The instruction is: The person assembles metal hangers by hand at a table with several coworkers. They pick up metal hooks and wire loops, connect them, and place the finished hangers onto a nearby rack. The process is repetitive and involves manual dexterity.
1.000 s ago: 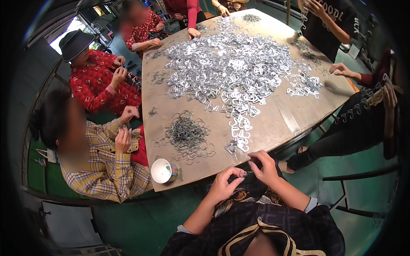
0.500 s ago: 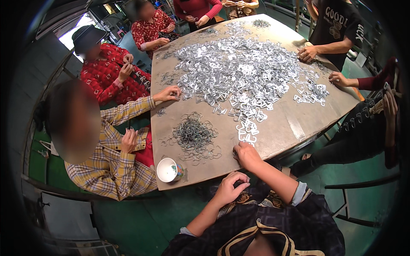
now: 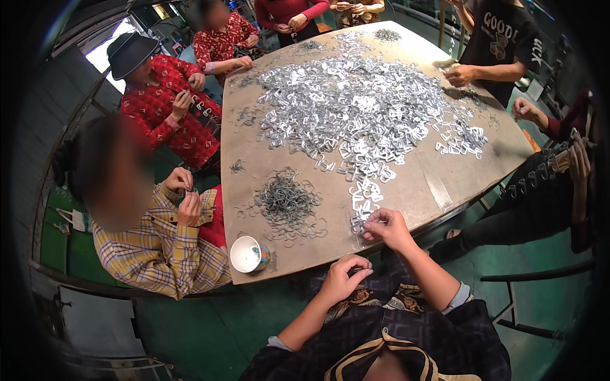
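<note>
Head view, right hand: the right hand [image 3: 386, 227] reaches to the near edge of the table [image 3: 438, 184], fingers pinched on small flat metal clips [image 3: 359, 223] at the tail of the pile; it looks closed on one, though how firmly is too small to tell
Head view, left hand: the left hand [image 3: 344, 275] hangs below the table edge over the lap, fingers curled inward; whether it has anything in it I cannot tell
Clips: the big heap of silver clips [image 3: 356, 105] lies mid-table, probably so every seated person can draw from it; a strand trails toward this person's hands
Wire pieces: a darker tangle of wire rings [image 3: 286, 200] sits apart to the left, likely a second part kept unmixed
Cup: a paper cup [image 3: 249, 254] stands at the near left corner, well clear of the parts
Others: a person in a checked shirt [image 3: 159, 247] at the left works with both hands held close to the chest
</note>
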### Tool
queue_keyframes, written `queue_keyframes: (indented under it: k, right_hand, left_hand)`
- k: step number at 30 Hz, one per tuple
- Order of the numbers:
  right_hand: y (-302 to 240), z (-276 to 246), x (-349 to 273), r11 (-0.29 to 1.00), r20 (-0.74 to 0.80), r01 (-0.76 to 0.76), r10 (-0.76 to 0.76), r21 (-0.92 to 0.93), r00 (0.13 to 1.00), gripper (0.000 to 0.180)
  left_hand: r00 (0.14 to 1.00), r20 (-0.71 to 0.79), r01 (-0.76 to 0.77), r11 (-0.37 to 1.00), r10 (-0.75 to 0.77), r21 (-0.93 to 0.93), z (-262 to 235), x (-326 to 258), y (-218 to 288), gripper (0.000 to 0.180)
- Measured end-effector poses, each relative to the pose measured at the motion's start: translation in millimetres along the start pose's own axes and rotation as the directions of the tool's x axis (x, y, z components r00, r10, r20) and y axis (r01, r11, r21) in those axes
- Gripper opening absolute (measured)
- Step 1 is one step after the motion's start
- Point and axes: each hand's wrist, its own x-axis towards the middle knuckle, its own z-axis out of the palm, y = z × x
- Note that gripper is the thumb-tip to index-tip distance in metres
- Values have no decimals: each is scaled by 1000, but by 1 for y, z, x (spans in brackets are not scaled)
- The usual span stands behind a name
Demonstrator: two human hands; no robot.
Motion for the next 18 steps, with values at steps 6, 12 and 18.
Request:
queue_keyframes:
  k: [6, 12, 18]
  right_hand:
    - [4, 0, -32, 994, 9, 64, -65, 88, 998, 11]
    - [3, 8, -56, 991, 17, 83, -85, 108, 996, 11]
    - [1, 14, -69, 984, -62, 165, -169, -60, 984, 11]
  left_hand:
    - [996, -86, 8, 999, -10, -34, 4, 6, -1, 8]
    - [987, -150, 69, 996, -59, 63, 5, 7, 3, 10]
    - [983, -181, 58, 995, -42, 86, 7, 5, -4, 11]
